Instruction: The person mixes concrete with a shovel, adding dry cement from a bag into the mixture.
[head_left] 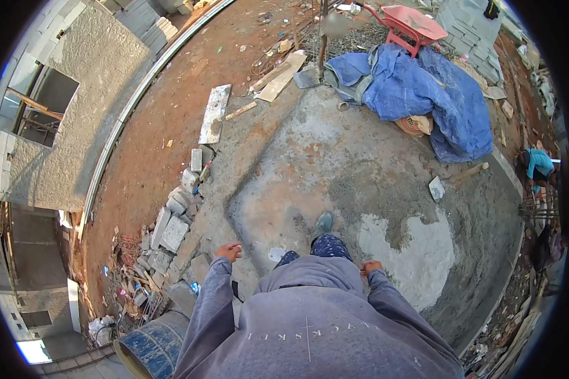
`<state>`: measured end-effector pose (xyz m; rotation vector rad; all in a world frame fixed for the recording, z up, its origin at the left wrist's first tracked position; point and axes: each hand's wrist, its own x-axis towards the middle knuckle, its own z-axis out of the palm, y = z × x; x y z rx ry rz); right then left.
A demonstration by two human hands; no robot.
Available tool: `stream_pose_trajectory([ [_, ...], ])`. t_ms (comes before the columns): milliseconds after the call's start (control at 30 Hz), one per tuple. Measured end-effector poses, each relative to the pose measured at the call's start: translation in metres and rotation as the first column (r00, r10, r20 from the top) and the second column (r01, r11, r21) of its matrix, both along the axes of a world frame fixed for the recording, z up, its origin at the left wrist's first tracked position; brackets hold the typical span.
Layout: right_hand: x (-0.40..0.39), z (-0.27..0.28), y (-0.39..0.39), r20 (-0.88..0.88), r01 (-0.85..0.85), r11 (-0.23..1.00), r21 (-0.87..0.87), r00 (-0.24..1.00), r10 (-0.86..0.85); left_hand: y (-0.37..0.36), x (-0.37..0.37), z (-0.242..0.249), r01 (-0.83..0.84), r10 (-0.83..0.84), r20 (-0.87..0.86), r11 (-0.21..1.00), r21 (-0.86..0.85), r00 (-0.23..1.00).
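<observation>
My left hand [228,251] hangs beside my body with its fingers loosely apart, holding nothing. It is above the left edge of the grey cement floor [373,164]. My right hand [370,268] hangs at my other side, fingers loosely bent, with nothing visible in it; its fingertips are partly hidden. Near it on the floor lies a pale, smooth patch of cement [427,246]. One grey-green boot [323,222] shows ahead of my body. Neither hand touches any object.
Broken blocks [172,232] line the floor's left side, with a blue drum [155,347] below. Ahead are a blue tarp [411,88], a red wheelbarrow [411,25] and stacked grey blocks [471,38]. A wooden stick [474,170] lies right. A person [538,165] bends at far right.
</observation>
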<state>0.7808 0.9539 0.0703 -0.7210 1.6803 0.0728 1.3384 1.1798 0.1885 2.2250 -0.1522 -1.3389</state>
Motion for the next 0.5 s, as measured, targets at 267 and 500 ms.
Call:
stream_pose_trajectory([
  [267, 0.047, 0.013, -0.164, 0.296, 0.332, 0.917, -0.22, 0.919, -0.262, -0.105, 0.03, 0.01, 0.07, -0.069, -0.03, 0.997, 0.038, 0.997],
  [500, 0.054, 0.036, -0.204, 0.355, 0.454, 0.858, -0.24, 0.864, -0.358, -0.231, 0.062, 0.018, 0.199, -0.198, 0.017, 0.978, -0.065, 0.98],
])
